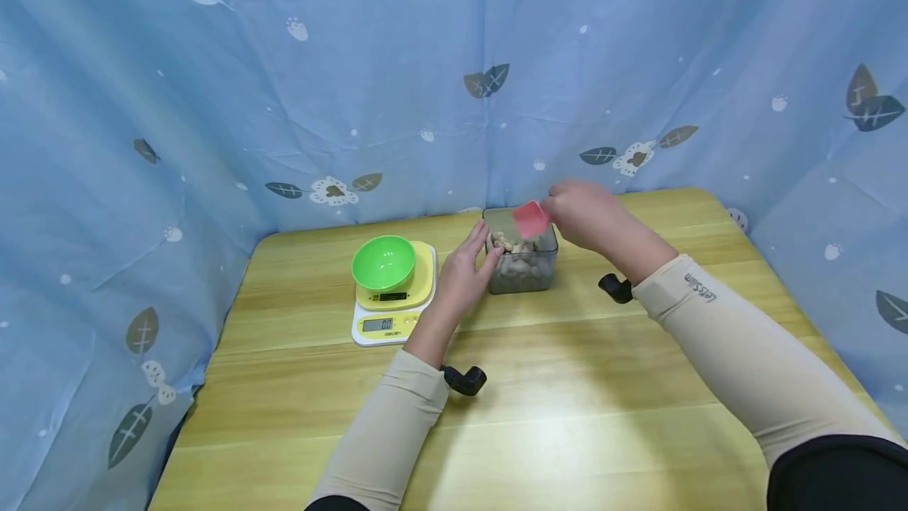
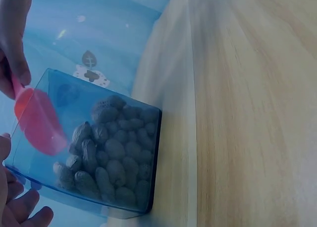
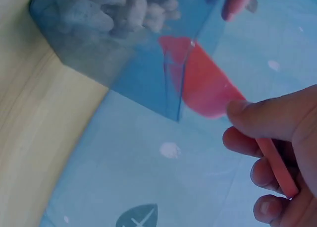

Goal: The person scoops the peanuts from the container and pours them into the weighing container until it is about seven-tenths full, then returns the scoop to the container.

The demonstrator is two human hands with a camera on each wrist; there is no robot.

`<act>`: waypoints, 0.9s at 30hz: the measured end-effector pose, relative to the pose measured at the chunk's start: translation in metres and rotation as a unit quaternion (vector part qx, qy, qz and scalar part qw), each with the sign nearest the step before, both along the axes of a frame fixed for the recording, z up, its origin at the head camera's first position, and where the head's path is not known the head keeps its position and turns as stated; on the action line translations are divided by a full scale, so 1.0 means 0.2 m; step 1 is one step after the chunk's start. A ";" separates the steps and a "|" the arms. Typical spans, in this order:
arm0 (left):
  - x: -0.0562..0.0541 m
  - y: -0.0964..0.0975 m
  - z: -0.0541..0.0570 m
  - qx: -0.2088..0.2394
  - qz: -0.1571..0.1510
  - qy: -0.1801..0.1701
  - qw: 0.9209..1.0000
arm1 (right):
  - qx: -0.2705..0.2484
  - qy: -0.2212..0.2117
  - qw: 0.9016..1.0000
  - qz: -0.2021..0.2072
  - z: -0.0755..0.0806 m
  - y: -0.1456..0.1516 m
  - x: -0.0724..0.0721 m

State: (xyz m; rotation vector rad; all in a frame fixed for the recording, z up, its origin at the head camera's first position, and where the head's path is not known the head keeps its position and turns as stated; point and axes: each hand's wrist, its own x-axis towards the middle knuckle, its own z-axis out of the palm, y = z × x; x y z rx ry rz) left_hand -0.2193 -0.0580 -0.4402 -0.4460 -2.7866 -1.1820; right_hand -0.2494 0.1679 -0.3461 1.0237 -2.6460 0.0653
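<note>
Right wrist view shows what head view hides: my right hand (image 3: 282,118) gripping the pink scoop (image 3: 210,85) by its handle. In left wrist view, the blade sits partly inside the bin (image 2: 81,98) of peanuts (image 2: 116,160). My left hand (image 1: 459,278), fingers extended, touches the bin; head view alone shows the green bowl (image 1: 383,260) on a scale (image 1: 424,268).

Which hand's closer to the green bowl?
Left. The left hand is just right of the green bowl, at the left side of the container; the right hand is farther right, at its right side, holding the pink scoop.
</note>
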 end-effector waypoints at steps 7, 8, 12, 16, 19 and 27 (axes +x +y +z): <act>0.00 -0.01 0.00 0.007 -0.013 -0.008 1.000 | 0.081 0.048 0.995 0.019 -0.10 -0.07 -0.03; 0.00 -0.01 0.00 0.009 -0.015 -0.009 1.000 | 0.086 0.048 0.995 0.021 -0.11 -0.07 -0.03; 0.00 -0.02 0.00 0.013 -0.020 -0.013 1.000 | 0.099 0.051 0.993 0.024 -0.14 -0.08 -0.05; 0.00 -0.02 0.00 0.003 -0.020 -0.016 1.000 | 0.111 0.041 0.992 0.048 -0.13 -0.08 -0.06; 0.00 -0.02 0.00 -0.001 -0.021 -0.016 1.000 | 0.126 0.043 0.988 0.073 -0.12 -0.08 -0.05; 0.00 -0.02 -0.01 0.003 -0.023 -0.015 1.000 | 0.166 0.054 0.982 0.068 -0.14 -0.05 -0.08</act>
